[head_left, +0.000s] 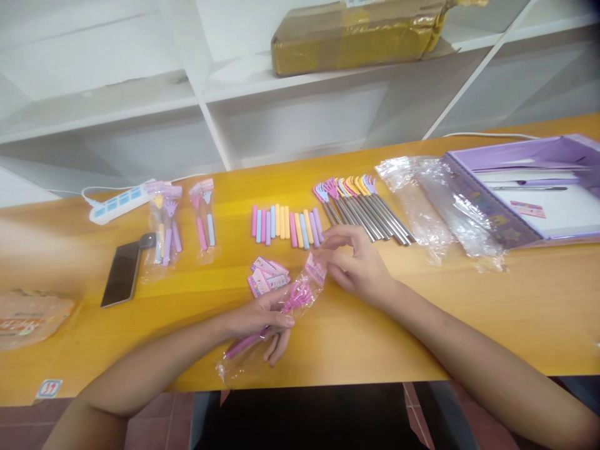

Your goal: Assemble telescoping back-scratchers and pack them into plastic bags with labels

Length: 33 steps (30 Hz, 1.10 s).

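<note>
My left hand (265,322) is closed around a clear bag holding a pink back scratcher (296,298), its hand-shaped head pointing up and right. At the bag's upper end a pink printed card (315,269) shows through the film. There my right hand (351,259) pinches the bag's edge, fingertips partly hidden. Just beyond my left hand lies a small pile of printed cards (267,277). Coloured handle sleeves (285,225) form a row behind it. Farther right, several back scratchers with bare metal rods (370,209) lie side by side.
Clear plastic bags (431,206) lie at the right, beside an open purple box (520,215). Bagged back scratchers (165,228), a phone (120,274) and a power strip (122,201) are at the left. White shelving (201,94) with a taped parcel (356,37) stands behind the table.
</note>
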Motion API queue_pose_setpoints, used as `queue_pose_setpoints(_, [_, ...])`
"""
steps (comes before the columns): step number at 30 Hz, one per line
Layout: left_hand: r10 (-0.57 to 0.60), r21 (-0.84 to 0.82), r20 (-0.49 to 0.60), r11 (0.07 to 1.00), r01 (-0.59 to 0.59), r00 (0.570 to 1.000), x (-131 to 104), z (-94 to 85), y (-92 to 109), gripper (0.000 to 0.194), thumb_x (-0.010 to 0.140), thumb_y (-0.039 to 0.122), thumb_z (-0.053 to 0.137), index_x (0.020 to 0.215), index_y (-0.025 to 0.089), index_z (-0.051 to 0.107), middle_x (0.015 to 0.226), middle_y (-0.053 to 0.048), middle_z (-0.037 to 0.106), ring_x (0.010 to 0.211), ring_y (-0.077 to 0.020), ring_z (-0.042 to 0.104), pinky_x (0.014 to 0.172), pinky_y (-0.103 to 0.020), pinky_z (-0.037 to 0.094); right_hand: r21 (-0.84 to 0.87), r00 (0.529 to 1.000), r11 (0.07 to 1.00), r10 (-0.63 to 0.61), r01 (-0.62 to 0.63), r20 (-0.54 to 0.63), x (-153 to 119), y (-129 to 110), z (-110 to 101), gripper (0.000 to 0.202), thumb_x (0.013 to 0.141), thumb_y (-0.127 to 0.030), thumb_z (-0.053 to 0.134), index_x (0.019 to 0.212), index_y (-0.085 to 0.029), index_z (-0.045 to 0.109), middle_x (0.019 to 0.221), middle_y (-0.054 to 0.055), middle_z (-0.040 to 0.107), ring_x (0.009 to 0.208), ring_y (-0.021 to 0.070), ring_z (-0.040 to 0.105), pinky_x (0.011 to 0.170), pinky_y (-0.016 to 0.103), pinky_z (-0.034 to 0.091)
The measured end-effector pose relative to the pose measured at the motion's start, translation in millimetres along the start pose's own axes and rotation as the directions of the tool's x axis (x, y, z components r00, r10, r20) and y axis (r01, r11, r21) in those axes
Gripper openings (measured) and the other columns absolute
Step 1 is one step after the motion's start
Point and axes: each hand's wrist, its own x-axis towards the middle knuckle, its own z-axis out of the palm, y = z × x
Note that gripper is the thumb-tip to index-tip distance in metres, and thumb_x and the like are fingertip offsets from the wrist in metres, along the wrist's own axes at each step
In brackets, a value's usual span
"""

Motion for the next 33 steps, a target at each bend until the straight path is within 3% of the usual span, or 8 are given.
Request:
queue_pose_setpoints(4, [0.004,-0.013,0.004,1.000,-0.004,1.000,-0.6,0.7,1.3,0.088,0.110,0.034,0.061,0.176,0.021,0.005,0.065,-0.001,0.075,0.041,-0.0155,0.065,0.043,-0.015,0.039,0.096,0.997,0.993,0.073,-0.074,0.017,3.9,-4.5,-4.4,0.025,0.101,-0.011,0.062,0.120,-0.024,0.072,0.132,0.014,0.054,0.128,0.0298,0.061,0.101,0.051,0.064])
queue_pose_setpoints(9, [-0.024,-0.004,0.003,1.000,0.024,1.000,-3.7,0.8,4.8,0.090,0.108,0.040,0.066,0.176,0.023,0.009,0.066,0.001,0.075,0.042,-0.0150,0.064,0.043,-0.016,0.039,0.335,0.965,0.908,0.212,-0.253,0.153,4.2,-4.4,-8.9,0.014,0.109,-0.024,0.060,0.114,-0.025,0.074,0.127,0.010,0.060,0.124,0.0263,0.063,0.109,0.050,0.056])
queue_pose_setpoints(20, [-0.100,-0.009,0.059,0.995,0.100,0.993,-8.1,-3.9,5.6,0.087,0.108,0.040,0.068,0.176,0.030,0.015,0.065,0.004,0.073,0.042,-0.0133,0.062,0.047,-0.018,0.045,0.710,0.803,0.378,0.332,-0.595,0.496,3.3,9.4,-2.3,0.027,0.109,-0.047,0.066,0.099,-0.023,0.076,0.116,0.007,0.064,0.113,0.0215,0.063,0.099,0.038,0.052])
queue_pose_setpoints(23, [-0.119,-0.008,0.045,0.993,0.120,0.992,-7.4,-4.8,5.8,0.089,0.107,0.039,0.069,0.176,0.029,0.014,0.063,0.005,0.070,0.043,-0.0139,0.063,0.048,-0.020,0.048,0.698,0.795,0.382,0.316,-0.606,0.518,2.8,12.7,-4.3,0.028,0.105,-0.048,0.072,0.095,-0.022,0.075,0.113,0.007,0.061,0.106,0.0200,0.062,0.093,0.035,0.052])
queue_pose_setpoints(26, [-0.151,-0.004,0.091,0.988,0.152,0.984,-7.2,-5.0,10.3,0.089,0.106,0.041,0.071,0.176,0.027,0.019,0.064,0.004,0.071,0.046,-0.0165,0.066,0.050,-0.023,0.052,0.704,0.835,0.450,0.276,-0.549,0.475,2.0,21.9,-8.7,0.034,0.103,-0.052,0.073,0.089,-0.021,0.075,0.110,0.008,0.059,0.102,0.0203,0.061,0.094,0.036,0.052])
queue_pose_setpoints(29, [-0.344,0.140,0.258,0.938,0.317,0.903,-6.9,-4.2,16.7,0.087,0.102,0.042,0.076,0.175,0.023,0.032,0.063,0.002,0.072,0.050,-0.0212,0.071,0.049,-0.027,0.054,0.702,0.863,0.505,0.342,-0.503,0.372,3.3,32.9,-11.7,0.042,0.099,-0.058,0.076,0.081,-0.020,0.074,0.104,0.008,0.057,0.096,0.0195,0.060,0.091,0.036,0.052])
queue_pose_setpoints(31, [-0.472,0.263,0.329,0.877,0.401,0.818,-5.8,-3.6,19.1,0.083,0.100,0.042,0.079,0.171,0.021,0.042,0.062,0.002,0.071,0.052,-0.0229,0.073,0.051,-0.028,0.057,0.679,0.831,0.502,0.457,-0.536,0.318,5.2,33.5,-8.4,0.045,0.097,-0.060,0.078,0.079,-0.019,0.072,0.101,0.007,0.058,0.092,0.0184,0.059,0.086,0.033,0.051])
queue_pose_setpoints(33, [-0.514,0.308,0.355,0.853,0.422,0.781,-4.1,-3.4,19.2,0.073,0.103,0.045,0.075,0.167,0.020,0.049,0.062,0.001,0.072,0.055,-0.0228,0.075,0.055,-0.028,0.059,0.652,0.776,0.463,0.534,-0.601,0.336,6.2,24.4,2.1,0.046,0.095,-0.061,0.080,0.079,-0.019,0.070,0.098,0.006,0.061,0.088,0.0172,0.060,0.078,0.031,0.049])
